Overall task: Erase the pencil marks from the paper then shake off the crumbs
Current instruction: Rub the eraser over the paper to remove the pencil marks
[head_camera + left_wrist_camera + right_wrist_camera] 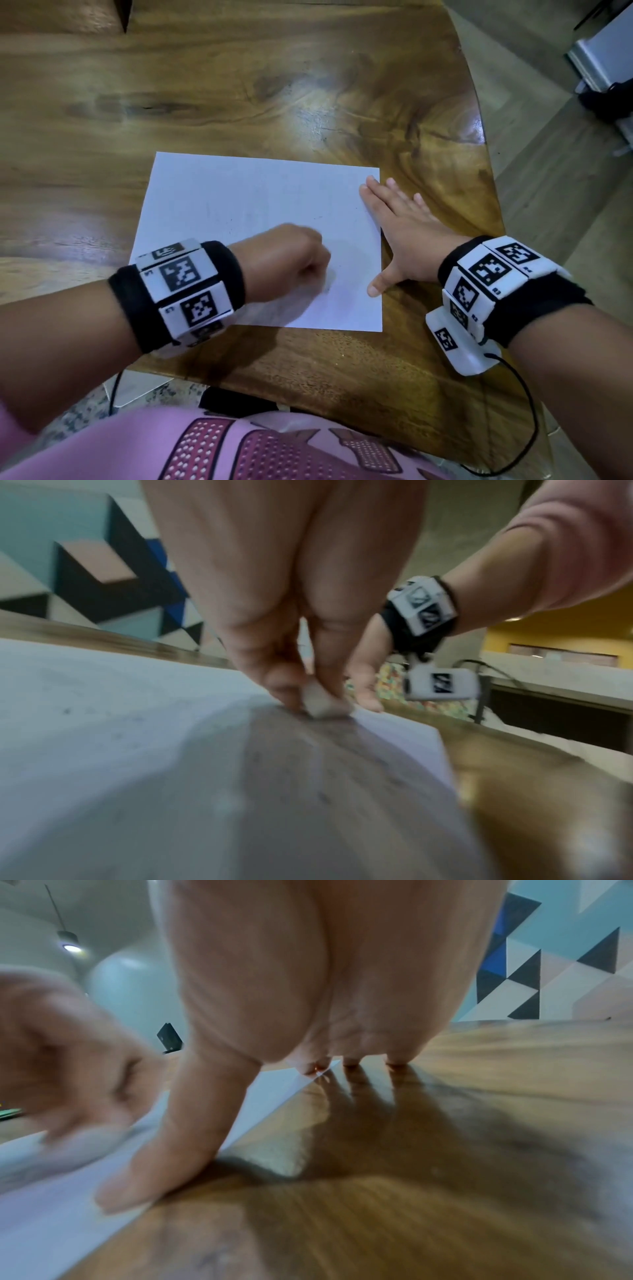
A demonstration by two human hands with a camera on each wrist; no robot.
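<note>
left hand (291, 257) pinches eraser (323, 703), pressed on paper (239, 205) near its right edge | right hand (400, 226) flat, fingers straight, pinning that edge to table (308, 85) | faint marks lie left of eraser

1. The wristbands (178, 291) carry black-and-white square code tags; tiny characters sit beside them, too small to read.
2. The paper (239, 205) shows only faint pencil traces, no legible words.
</note>
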